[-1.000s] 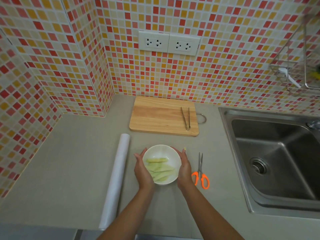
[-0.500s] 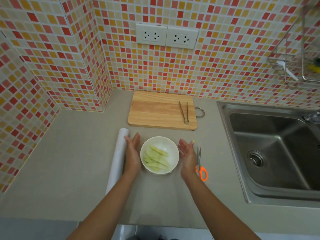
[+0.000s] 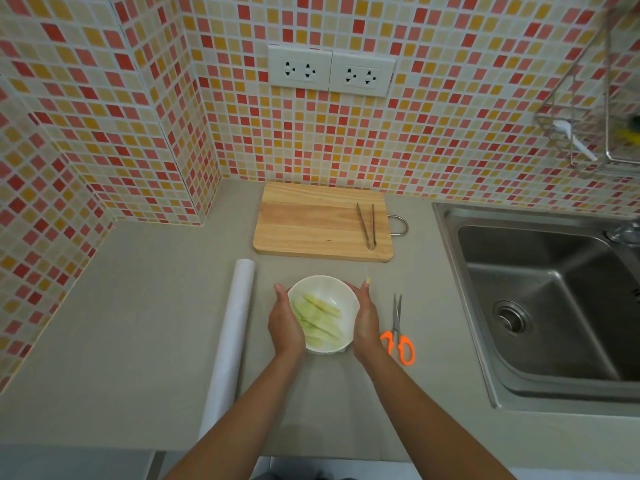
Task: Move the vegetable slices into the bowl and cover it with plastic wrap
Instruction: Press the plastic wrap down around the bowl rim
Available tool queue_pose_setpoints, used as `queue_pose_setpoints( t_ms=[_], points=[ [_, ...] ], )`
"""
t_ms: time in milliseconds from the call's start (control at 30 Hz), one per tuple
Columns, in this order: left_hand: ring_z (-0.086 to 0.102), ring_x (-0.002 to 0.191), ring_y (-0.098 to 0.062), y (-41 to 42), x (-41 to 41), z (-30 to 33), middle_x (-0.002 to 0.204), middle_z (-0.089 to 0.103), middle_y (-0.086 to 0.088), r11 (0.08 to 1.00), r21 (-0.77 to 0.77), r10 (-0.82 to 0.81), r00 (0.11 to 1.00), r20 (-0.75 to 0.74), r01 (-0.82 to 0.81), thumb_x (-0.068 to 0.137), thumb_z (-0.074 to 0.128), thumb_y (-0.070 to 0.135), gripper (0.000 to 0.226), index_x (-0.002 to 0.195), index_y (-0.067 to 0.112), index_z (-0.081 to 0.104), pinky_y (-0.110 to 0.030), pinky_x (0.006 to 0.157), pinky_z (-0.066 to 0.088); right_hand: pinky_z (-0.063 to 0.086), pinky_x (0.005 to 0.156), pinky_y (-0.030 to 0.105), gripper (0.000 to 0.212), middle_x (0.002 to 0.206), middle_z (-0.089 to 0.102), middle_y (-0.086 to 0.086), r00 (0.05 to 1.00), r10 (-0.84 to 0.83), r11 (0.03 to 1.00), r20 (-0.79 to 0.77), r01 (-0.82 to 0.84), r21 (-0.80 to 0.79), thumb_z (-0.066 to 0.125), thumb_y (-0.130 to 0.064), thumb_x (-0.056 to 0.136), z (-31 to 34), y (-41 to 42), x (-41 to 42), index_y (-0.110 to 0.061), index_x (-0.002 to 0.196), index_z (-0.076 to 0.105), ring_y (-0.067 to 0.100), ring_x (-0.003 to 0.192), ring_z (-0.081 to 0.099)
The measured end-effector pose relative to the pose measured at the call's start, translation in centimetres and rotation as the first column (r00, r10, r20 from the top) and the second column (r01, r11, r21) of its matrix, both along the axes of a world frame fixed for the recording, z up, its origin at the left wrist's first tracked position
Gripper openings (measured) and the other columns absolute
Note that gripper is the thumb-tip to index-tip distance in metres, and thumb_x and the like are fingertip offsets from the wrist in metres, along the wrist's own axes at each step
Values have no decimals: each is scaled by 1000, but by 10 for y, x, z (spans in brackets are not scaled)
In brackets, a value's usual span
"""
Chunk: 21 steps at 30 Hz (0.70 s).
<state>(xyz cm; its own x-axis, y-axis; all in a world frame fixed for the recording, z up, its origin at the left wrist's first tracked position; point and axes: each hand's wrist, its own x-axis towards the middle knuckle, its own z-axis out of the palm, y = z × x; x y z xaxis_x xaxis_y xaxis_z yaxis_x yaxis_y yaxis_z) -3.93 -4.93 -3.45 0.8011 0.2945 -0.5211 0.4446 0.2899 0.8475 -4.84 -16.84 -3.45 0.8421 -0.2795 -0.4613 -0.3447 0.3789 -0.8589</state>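
Observation:
A white bowl (image 3: 323,285) sits on the grey counter in front of me, holding several pale green vegetable slices (image 3: 320,322). My left hand (image 3: 285,323) cups the bowl's left side and my right hand (image 3: 365,318) cups its right side, both pressed against the rim. I cannot tell whether clear film lies over the bowl. A long white roll of plastic wrap (image 3: 232,336) lies to the left of the bowl, apart from my left hand.
A wooden cutting board (image 3: 311,223) lies behind the bowl with metal tongs (image 3: 367,225) on its right end. Orange-handled scissors (image 3: 398,332) lie just right of my right hand. A steel sink (image 3: 540,306) fills the right side. Tiled walls stand behind and left.
Half a second ago both hands were spread away from the bowl, the left one by the roll. They have come back in against the bowl's sides, as one second ago.

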Motion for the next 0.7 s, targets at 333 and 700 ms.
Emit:
queue_pose_setpoints(
  t_ms=[333,700],
  points=[
    [64,93,-24,-6,10,12,93,69,0,996,89,15,999,-44,-11,91,23,69,62,87,28,70,-37,89,51,44,104,51,54,116,66,20,978,-207,970,-15,208,124,34,-49,98,8,3,-3,-9,109,68,39,115,59],
    [63,98,-31,6,33,6,96,68,-9,963,236,-124,992,-33,129,98,21,57,70,101,6,67,-36,84,49,47,96,43,45,104,69,11,984,-175,980,36,170,104,37,-50,97,8,8,-4,-19,95,70,28,103,63]
  ],
)
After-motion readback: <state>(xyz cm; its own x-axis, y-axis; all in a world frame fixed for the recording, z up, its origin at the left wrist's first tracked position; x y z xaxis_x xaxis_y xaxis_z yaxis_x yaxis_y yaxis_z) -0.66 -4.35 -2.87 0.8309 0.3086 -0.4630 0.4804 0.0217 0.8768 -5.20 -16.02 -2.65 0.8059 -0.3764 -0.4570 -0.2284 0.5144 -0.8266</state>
